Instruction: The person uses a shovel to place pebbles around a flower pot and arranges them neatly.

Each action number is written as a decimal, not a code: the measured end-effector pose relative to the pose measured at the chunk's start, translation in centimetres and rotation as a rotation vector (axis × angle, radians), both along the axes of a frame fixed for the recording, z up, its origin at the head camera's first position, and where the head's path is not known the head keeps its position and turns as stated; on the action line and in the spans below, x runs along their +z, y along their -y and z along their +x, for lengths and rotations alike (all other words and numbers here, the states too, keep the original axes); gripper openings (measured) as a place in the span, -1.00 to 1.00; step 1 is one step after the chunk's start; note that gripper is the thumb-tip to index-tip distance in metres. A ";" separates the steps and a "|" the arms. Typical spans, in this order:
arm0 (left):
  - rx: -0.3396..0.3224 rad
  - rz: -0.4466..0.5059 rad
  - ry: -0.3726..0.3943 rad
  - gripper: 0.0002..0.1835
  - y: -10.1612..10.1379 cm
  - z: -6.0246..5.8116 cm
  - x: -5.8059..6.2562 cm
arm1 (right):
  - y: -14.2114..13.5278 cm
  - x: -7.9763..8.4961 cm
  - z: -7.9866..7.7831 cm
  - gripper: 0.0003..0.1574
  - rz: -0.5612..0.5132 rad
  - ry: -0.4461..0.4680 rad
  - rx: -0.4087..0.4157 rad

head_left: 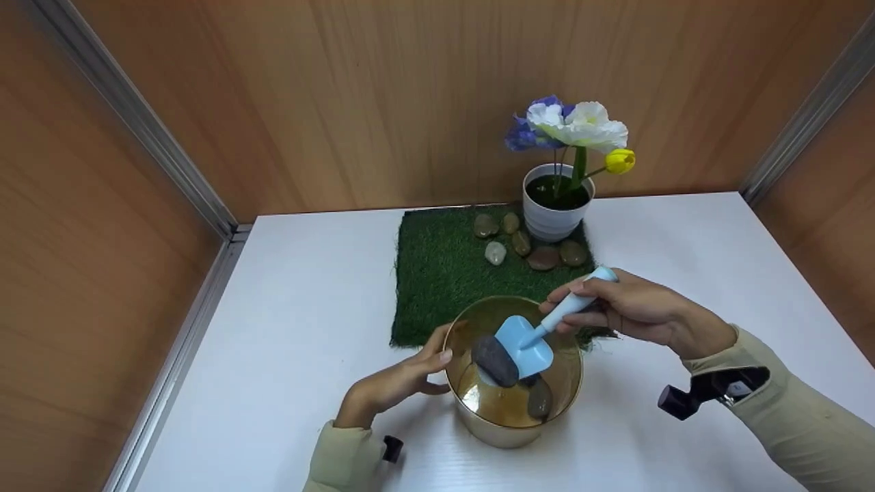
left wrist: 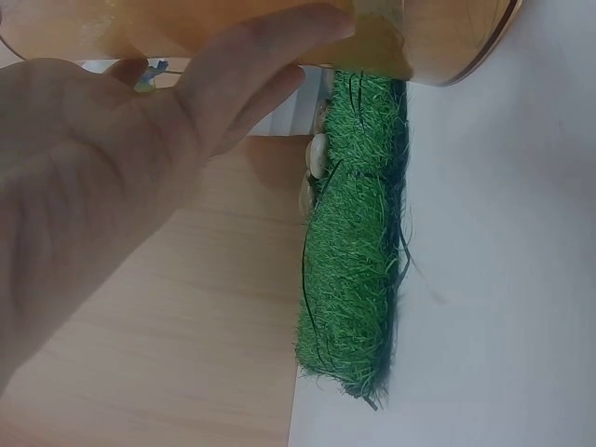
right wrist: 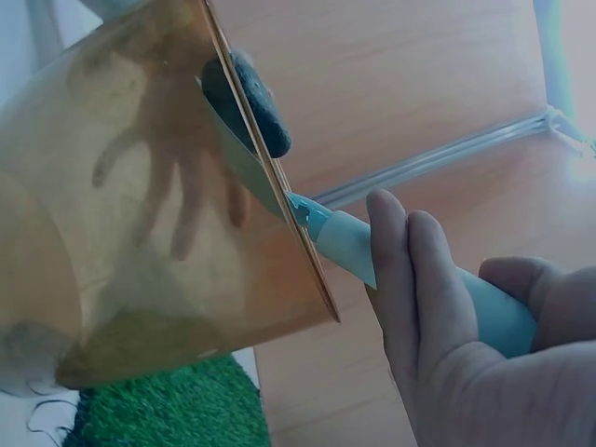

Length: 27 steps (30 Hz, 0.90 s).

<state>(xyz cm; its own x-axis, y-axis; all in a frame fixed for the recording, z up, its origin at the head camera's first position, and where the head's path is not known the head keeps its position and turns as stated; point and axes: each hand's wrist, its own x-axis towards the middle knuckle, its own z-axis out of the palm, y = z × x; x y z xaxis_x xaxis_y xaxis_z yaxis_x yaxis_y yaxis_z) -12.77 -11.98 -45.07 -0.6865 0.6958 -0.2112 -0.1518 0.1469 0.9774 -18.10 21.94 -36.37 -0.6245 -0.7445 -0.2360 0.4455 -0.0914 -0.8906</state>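
My right hand grips the pale handle of a light blue toy shovel, tilted down into an amber see-through bucket. A dark grey stone sits on the shovel's blade, level with the bucket's mouth. In the right wrist view the stone shows just above the rim. Lower inside the bucket lies a second stone, partly overlapping another dark one. My left hand rests against the bucket's left side, its fingers spread along the outer wall as seen through it from the right wrist.
Behind the bucket lies a green turf mat. On it a white flowerpot with blue, white and yellow flowers stands at the back right, several stones around it. A wooden panel rises behind the white table.
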 end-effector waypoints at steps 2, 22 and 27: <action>0.001 0.001 0.004 -0.41 0.0 0.0 0.0 | -0.3 0.1 -0.3 -0.57 -0.015 0.006 -0.013; 0.004 0.002 0.015 -0.41 0.1 0.0 0.0 | -2.9 2.0 -3.4 -0.56 -0.151 0.100 -0.142; -0.009 0.013 0.004 -0.43 0.1 0.0 0.0 | -3.6 2.0 -4.4 -0.58 -0.181 0.158 -0.210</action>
